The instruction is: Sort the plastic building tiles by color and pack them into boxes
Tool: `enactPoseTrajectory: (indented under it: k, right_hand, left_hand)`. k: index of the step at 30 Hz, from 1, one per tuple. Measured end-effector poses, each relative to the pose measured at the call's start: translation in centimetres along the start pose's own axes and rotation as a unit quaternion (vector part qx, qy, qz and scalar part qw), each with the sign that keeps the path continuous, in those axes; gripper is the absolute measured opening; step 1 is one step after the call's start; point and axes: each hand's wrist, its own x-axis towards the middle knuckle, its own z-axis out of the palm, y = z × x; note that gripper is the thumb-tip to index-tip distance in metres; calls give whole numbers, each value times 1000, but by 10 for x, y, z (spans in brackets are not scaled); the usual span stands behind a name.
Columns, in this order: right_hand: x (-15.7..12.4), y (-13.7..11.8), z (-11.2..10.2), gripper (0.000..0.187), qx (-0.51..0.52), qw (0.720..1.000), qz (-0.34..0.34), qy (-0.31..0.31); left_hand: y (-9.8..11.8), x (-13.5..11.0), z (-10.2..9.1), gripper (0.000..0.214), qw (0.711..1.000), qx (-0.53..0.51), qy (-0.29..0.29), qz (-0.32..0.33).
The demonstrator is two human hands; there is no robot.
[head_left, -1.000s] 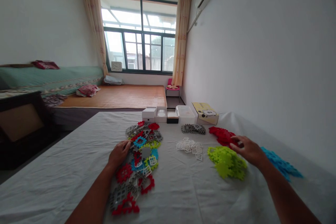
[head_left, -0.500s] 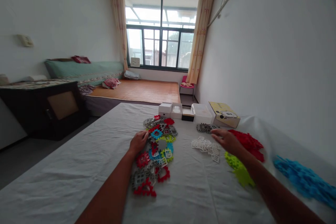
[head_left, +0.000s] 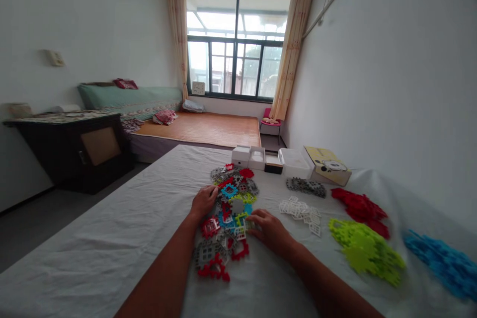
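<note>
A mixed pile of plastic building pieces [head_left: 212,250] in grey, red, blue, green and white runs down the middle of the white-covered table. My left hand [head_left: 204,201] rests against the pile's left edge, fingers curled together; whatever they may hold is hidden. On the pile's right side, my right hand [head_left: 270,227] has its thumb and fingers around a small white window-like lattice piece [head_left: 248,224]. Just left of that lie a grey round piece [head_left: 237,205] and a red frame piece [head_left: 210,227]. A blue gear-shaped ring [head_left: 229,190] lies farther up.
To the right are single-colour heaps: white lattices [head_left: 296,208], grey pieces [head_left: 306,187], red pieces [head_left: 361,208], green pieces [head_left: 363,248] and blue pieces [head_left: 443,263]. Small boxes [head_left: 257,158], a clear plastic container [head_left: 294,163] and a yellow box [head_left: 328,165] line the far edge.
My right hand has moved left and nearer, from beside the grey heap to the mixed pile's right side. My left hand stays at the pile's left edge. The view has shifted slightly.
</note>
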Motion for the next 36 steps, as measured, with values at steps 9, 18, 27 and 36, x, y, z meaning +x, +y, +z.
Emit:
enactPoseTrajectory:
  k: [9, 18, 27, 36]
  right_hand:
    - [-14, 82, -38, 29, -150, 956, 179, 178]
    - [-10, 48, -11, 32, -83, 992, 23, 87]
    - [-4, 20, 8, 13, 29, 999, -11, 16]
    - [-44, 34, -49, 37, 280, 936, 188, 103]
  left_hand:
    - [-3, 3, 2, 37, 1000, 5, -10, -3]
    - [-3, 2, 2, 36, 1000, 7, -8, -6]
    - [-6, 5, 3, 38, 1000, 6, -11, -2]
    - [-8, 6, 2, 40, 1000, 6, -10, 9]
